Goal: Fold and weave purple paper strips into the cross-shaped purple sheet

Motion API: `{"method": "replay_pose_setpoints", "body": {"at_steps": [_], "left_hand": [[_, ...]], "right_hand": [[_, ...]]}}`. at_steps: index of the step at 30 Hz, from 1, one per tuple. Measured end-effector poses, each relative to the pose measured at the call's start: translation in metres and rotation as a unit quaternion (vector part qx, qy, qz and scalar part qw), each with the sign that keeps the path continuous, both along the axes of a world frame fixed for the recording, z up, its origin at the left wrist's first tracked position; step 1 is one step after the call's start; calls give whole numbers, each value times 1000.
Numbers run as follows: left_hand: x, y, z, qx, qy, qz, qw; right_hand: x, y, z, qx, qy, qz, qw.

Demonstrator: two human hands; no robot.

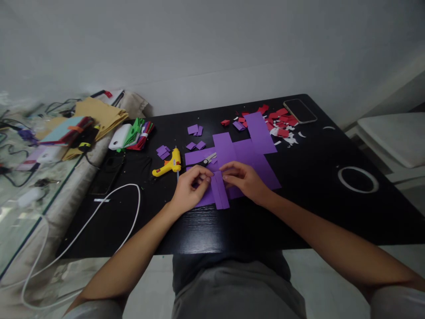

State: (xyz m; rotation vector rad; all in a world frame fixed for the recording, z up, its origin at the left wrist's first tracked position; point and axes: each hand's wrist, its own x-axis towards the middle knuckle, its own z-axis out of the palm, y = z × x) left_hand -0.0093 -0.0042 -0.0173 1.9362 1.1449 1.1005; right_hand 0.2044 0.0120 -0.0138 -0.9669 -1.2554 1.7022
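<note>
Between my two hands is a folded strip of purple paper [220,192], creased lengthwise and hanging toward the front edge. My left hand [193,185] pinches its upper left edge with curled fingers. On the other side, my right hand [245,179] grips the upper right edge between thumb and fingers. Larger purple paper sheets [265,170] lie beneath and behind the hands. A pair of scissors [206,160] rests on them, its handles partly hidden behind my left hand. Left of the sheets lies a yellow glue gun [170,164].
Small purple squares [163,152] lie behind the glue gun. Red and white paper scraps [282,122] cover the back right, near a phone [299,110]. A white ring [357,179] lies at right. Bundled green and red paper [139,135] and a white cable [134,212] are at left.
</note>
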Motion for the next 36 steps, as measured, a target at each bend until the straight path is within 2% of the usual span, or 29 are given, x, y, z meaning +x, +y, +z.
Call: {"method": "replay_pose_setpoints", "body": {"at_steps": [29,36], "left_hand": [[-1,0,2,-6,27,12,1000],[0,-2,-3,-56,-17,-4,998]], "right_hand": [[1,1,-1,18,7,-1,1000],[-1,1,-9,6,4,-18,1000]]}}
